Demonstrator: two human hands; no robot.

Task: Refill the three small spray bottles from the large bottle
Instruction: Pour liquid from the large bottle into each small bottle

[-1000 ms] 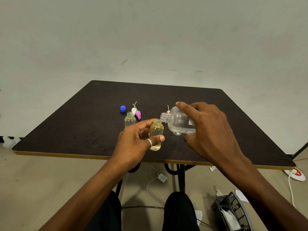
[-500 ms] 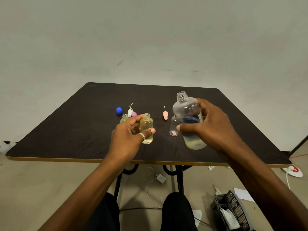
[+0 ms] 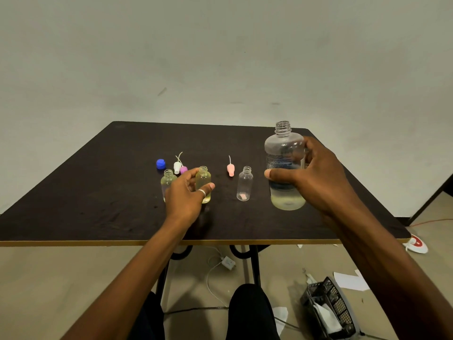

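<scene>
Centre frame, the left hand [image 3: 186, 196] pinches a filled small bottle [image 3: 204, 179]; at right, the right hand [image 3: 317, 182] grips the large bottle [image 3: 284, 158] upright. The empty bottle [image 3: 244, 184] between them probably comes next.

Bare bench [image 3: 85, 204] lies left of the bottles and along the near edge. The yellow bottle [image 3: 204, 179] in the left hand [image 3: 186, 196] and the empty bottle [image 3: 244, 184] stand apart, a pink nozzle [image 3: 230, 169] just behind the gap. A narrower gap parts the empty bottle from the big bottle [image 3: 282, 153] in the right hand [image 3: 316, 175]. Caps [image 3: 160, 163] crowd behind the leftmost bottle [image 3: 168, 179].
</scene>
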